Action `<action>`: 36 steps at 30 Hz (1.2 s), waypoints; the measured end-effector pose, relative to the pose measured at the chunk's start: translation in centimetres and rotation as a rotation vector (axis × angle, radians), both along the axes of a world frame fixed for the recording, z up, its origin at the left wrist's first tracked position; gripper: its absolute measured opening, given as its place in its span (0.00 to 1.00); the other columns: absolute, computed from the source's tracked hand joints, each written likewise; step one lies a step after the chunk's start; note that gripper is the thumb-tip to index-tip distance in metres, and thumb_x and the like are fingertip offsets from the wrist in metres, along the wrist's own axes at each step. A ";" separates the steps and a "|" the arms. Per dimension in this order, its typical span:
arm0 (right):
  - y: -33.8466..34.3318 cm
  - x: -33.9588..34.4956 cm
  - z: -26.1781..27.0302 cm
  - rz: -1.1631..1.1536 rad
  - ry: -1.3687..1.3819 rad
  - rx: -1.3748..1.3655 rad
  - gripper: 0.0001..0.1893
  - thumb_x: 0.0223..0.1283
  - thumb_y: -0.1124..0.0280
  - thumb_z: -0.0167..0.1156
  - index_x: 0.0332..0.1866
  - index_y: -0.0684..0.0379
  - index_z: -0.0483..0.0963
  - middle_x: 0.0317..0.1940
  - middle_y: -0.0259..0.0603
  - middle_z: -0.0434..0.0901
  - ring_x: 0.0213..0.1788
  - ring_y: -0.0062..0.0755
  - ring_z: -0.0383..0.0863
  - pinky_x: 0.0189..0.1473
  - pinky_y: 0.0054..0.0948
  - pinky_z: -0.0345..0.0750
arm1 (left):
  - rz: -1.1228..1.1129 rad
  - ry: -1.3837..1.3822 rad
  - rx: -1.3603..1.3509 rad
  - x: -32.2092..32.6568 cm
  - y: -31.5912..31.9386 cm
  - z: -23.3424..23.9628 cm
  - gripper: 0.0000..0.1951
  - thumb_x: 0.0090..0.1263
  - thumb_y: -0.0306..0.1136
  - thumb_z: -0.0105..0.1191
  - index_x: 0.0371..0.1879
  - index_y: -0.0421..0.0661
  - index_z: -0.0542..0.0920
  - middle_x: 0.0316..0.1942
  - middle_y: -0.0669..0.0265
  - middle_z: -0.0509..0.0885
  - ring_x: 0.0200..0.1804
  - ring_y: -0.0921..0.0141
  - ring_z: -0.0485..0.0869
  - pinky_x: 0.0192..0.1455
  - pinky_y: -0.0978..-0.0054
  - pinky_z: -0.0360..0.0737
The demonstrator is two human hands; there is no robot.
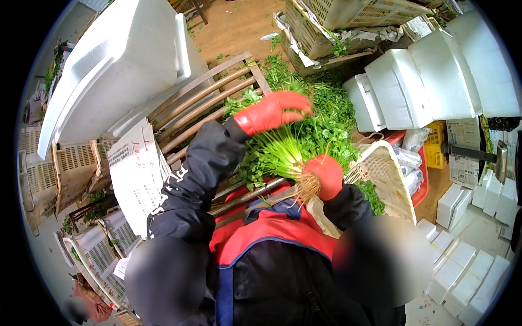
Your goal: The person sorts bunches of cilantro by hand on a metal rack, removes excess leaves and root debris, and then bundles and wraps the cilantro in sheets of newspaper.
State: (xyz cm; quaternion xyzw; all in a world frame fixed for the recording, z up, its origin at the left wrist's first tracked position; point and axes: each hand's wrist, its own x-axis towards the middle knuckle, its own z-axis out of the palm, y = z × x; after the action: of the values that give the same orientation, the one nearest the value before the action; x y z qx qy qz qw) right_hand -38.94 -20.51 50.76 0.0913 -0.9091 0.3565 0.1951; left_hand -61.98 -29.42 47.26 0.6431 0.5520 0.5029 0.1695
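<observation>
My right hand (325, 176), in a red rubber glove, grips a bunch of leafy herb greens (281, 153) near its base. The brown, stringy roots (308, 187) hang beside the glove, towards my body. Pale green stems fan out to the upper left and end in leaves that look like coriander or celery. Over the leafy end hovers my left hand (277, 109), gloved the same way, with its fingers apart and slightly blurred. Whether it touches the leaves is hard to see. Beneath the bunch runs a slatted rack of brown bars (220, 98).
Loose greens (332, 98) lie heaped beyond the rack. White foam boxes stand at left (122, 73) and right (408, 85). A cream plastic basket (387, 175) is near my right arm, before a red crate (424, 179). Printed paper sheets (132, 175) stand by my left sleeve.
</observation>
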 end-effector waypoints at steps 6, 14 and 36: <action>-0.7 -0.3 0.7 -0.288 -0.259 -0.782 0.10 0.41 0.79 0.61 0.32 0.59 0.72 0.38 0.46 0.79 0.34 0.30 0.78 0.33 0.29 0.75 | -0.156 -0.249 -0.242 5.4 -2.5 0.1 0.13 0.65 0.36 0.52 0.46 0.45 0.79 0.42 0.58 0.80 0.44 0.59 0.78 0.48 0.65 0.75; -1.1 -0.7 1.1 -0.022 0.024 -0.006 0.11 0.33 0.70 0.63 0.27 0.53 0.72 0.23 0.35 0.75 0.25 0.40 0.75 0.27 0.34 0.71 | -0.311 -0.475 -0.598 3.0 -0.6 1.4 0.18 0.60 0.29 0.53 0.51 0.44 0.77 0.46 0.61 0.81 0.48 0.70 0.78 0.54 0.72 0.73; 19.5 12.6 6.2 -0.885 0.156 -0.870 0.12 0.62 0.64 0.48 0.33 0.57 0.76 0.29 0.42 0.79 0.34 0.36 0.75 0.44 0.35 0.73 | 0.733 0.526 -0.775 -18.1 4.5 -7.8 0.14 0.61 0.34 0.50 0.44 0.46 0.80 0.40 0.51 0.81 0.44 0.53 0.80 0.46 0.60 0.76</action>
State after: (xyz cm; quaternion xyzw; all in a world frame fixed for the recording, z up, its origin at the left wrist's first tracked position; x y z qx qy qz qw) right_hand -26.31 -1.03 56.94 -0.3562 -0.6154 0.5718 0.4092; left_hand -80.09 -24.94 39.46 0.4049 0.9049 0.1142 0.0649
